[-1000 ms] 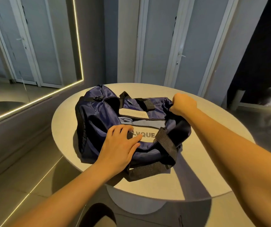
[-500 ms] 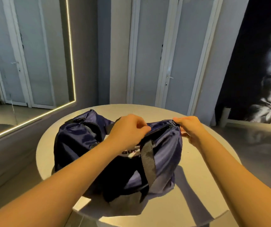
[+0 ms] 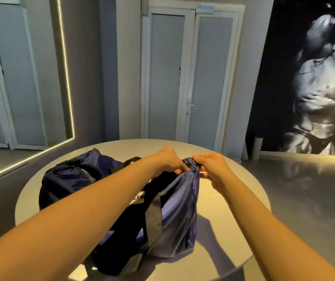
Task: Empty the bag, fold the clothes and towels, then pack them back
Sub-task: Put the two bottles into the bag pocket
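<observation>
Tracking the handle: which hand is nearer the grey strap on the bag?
Left. The left hand pinches the bag at its top, just above the grey strap; the right hand grips the end corner, farther right.

two long bare forearms, a bare left hand (image 3: 167,161) and a bare right hand (image 3: 212,169)

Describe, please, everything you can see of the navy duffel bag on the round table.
The duffel bag is navy, of soft shiny nylon-like cloth, slumped and creased on the round table. A grey webbing strap hangs down its near side. Its right end stands raised: the left hand grips its top edge, and the right hand pinches its tip. No contents show.
</observation>
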Motion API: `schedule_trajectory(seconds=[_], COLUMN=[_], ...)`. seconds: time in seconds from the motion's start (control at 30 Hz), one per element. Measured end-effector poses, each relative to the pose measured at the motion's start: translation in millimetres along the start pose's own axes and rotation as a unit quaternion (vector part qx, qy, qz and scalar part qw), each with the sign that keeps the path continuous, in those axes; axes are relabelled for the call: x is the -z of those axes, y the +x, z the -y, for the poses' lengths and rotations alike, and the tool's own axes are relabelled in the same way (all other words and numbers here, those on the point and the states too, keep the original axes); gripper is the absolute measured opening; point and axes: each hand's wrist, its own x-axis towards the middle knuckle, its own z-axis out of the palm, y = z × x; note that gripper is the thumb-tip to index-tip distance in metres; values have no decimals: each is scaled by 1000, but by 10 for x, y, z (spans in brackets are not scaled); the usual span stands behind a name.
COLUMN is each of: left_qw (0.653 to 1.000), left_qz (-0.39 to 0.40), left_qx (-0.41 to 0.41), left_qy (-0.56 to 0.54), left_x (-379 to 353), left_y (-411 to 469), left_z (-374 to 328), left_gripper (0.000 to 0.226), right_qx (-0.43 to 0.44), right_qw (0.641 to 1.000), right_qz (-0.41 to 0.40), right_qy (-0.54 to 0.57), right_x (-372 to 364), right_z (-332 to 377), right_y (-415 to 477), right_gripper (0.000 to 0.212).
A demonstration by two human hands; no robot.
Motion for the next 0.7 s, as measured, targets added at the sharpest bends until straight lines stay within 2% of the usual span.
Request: schedule_trajectory(seconds=[0.13,0.3,0.53,0.6,0.63,0.7], left_qw=[999,998,990,988,988,985], left_qz=[-20,-63,-135,-151,-155,-168], left_qx=[-26,-11,15,13,7,-10], left_qy=[-3,3,28,2,-7,-30], left_x=[38,389,919,968,963,918], left_y=[2,-42,-155,-179,-185,-180], left_z=[-52,-47,323,460,523,603], left_gripper=[23,20,22,21,20,23], right_qx=[2,4,1,12,36,132], right_qw=[1000,999,991,974,954,910], right_qz=[-5,-38,-101,-140,-163,-200], right_qy=[-7,-15,-84,-180,-250,-338], right_x=[14,43,238,259,234,102], right_z=[3,-9,-171,-244,-254,-135], right_y=[-22,-9,98,181,201,121], right_gripper=[23,24,29,32,30,33])
